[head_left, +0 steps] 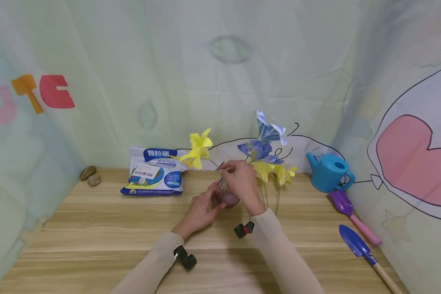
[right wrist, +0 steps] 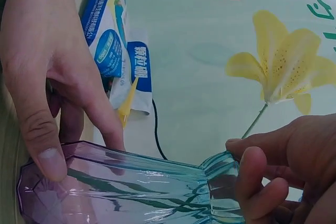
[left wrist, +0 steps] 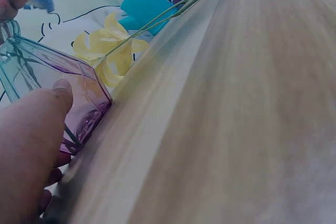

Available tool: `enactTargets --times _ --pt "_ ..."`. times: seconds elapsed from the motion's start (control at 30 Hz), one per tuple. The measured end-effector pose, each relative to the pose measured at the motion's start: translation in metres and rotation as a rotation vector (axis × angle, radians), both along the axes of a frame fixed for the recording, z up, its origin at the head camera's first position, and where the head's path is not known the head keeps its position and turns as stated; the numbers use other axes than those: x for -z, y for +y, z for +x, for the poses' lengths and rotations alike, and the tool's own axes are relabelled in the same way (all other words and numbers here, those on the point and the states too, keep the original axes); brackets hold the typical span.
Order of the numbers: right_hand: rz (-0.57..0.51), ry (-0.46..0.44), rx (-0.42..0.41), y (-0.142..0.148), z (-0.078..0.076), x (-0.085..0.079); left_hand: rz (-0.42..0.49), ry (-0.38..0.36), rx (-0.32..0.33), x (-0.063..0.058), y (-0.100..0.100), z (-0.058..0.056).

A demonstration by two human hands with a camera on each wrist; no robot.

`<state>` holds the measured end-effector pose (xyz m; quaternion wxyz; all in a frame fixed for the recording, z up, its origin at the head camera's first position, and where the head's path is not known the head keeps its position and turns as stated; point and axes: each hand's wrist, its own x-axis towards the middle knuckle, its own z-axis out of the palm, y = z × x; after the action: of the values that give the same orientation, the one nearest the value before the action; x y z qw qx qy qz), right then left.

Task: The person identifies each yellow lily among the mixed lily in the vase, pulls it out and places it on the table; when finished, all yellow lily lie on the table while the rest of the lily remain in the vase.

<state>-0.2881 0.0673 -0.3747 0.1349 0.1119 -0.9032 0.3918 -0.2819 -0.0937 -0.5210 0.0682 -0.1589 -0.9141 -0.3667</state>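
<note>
A faceted glass vase (right wrist: pixel 152 174), purple at its base and teal at its neck, stands on the table with green stems inside. My left hand (head_left: pixel 198 214) holds its lower part, thumb on one side and fingers on the other. At the vase's mouth, my right hand (head_left: pixel 241 183) pinches the stem of a yellow lily (right wrist: pixel 286 59), whose bloom leans out left of the vase in the head view. Blue flowers (head_left: pixel 259 150) rise behind the right hand; their lower stems are hidden. More yellow lilies (head_left: pixel 284 175) lie to the right, stems toward me.
A blue and white printed bag (head_left: pixel 154 173) stands at the back left, with two brown stones (head_left: pixel 93 180) farther left. At the right are a teal watering can (head_left: pixel 328 173), a purple shovel with a pink handle (head_left: pixel 341 202) and a blue trowel (head_left: pixel 354 241). Fabric walls border the table.
</note>
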Motion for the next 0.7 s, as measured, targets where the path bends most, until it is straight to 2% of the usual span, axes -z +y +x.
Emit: enactTargets --times 0.2,0.5,0.7 --pt "-0.024 0.059 0.002 -0.003 -0.001 -0.003 -0.006 -0.008 0.005 -0.001 0.000 0.001" --pt "-0.106 0.127 -0.008 -0.010 -0.001 -0.019 -0.005 0.006 0.012 0.002 0.000 0.001" --pt "-0.188 0.248 -0.025 -0.014 0.001 -0.033 0.000 0.008 0.011 0.002 -0.001 0.001"
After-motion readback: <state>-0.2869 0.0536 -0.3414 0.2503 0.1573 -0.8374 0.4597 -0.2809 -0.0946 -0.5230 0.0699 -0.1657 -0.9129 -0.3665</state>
